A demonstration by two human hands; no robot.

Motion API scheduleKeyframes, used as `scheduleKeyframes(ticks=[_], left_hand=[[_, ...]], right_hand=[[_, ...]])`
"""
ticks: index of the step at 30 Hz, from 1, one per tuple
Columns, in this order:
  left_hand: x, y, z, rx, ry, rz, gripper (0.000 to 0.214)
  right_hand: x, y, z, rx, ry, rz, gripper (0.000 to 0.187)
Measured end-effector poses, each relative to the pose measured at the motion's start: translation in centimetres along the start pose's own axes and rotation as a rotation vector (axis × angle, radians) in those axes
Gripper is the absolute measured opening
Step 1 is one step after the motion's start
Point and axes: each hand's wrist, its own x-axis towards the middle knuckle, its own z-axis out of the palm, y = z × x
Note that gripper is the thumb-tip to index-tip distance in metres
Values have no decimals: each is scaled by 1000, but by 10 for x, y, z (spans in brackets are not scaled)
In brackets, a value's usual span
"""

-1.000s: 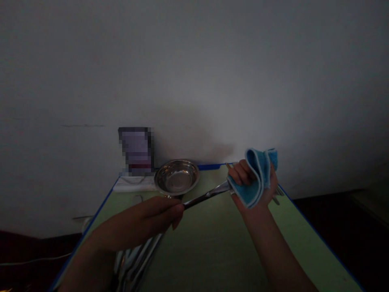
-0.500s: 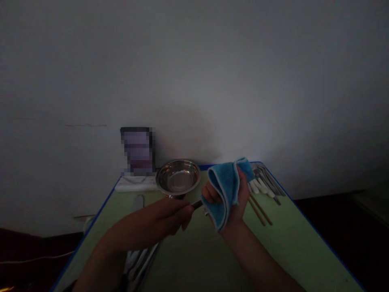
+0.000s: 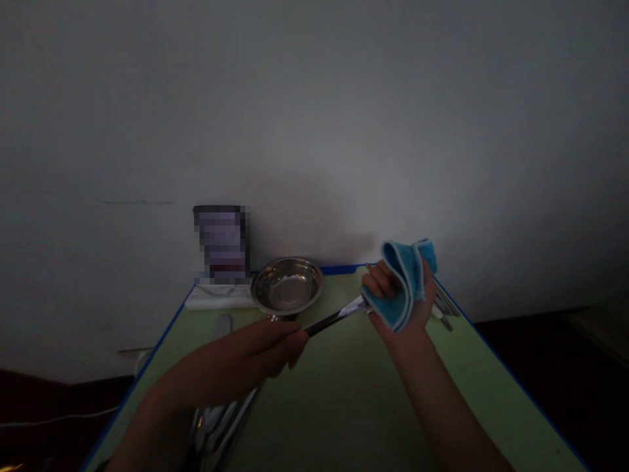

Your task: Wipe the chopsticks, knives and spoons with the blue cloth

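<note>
L hand (image 3: 275, 344) pinches metal utensil (image 3: 334, 319); R hand (image 3: 386, 284) grips white-edged blue cloth (image 3: 397, 311) round its other end, nr steel bowl (image 3: 287, 288).

Blue-edged green table (image 3: 339, 406), metal bowl (image 3: 287, 288), white strip (image 3: 216, 300), metal utensils (image 3: 228, 419) at left

The blue cloth (image 3: 399, 288) looks soft and matt, with a paler fabric hem. The utensil (image 3: 335, 318) is glossy metal along its shaft. At the table's (image 3: 324, 406) eleven o'clock, a bowl (image 3: 287, 288) of polished, reflective metal; at eight, shiny metal cutlery (image 3: 227, 423). The tabletop seems smooth, the wall (image 3: 314, 98) matt.
</note>
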Motion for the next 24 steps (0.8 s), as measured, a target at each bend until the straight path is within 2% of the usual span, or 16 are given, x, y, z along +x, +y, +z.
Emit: scheduleKeyframes(ticks=[3, 5, 10, 15, 18, 24], left_hand=[[0, -1, -1, 25, 11, 9, 40], [1, 3, 1, 27, 29, 24, 40], [6, 9, 8, -1, 9, 25, 41], [10, 7, 12, -26, -19, 16, 41], [10, 11, 12, -3, 12, 10, 40], [-3, 11, 2, 98, 47, -15, 39]], right_hand=[[1, -5, -2, 11, -23, -67, 43], [-1, 0, 0, -7, -17, -60, 43], [-15, 30, 11, -29, 31, 80, 43], [-21, 51, 12, -58, 41, 217, 45], [-16, 44, 12, -67, 42, 196, 43], [-2, -3, 5, -49, 4, -30, 41]])
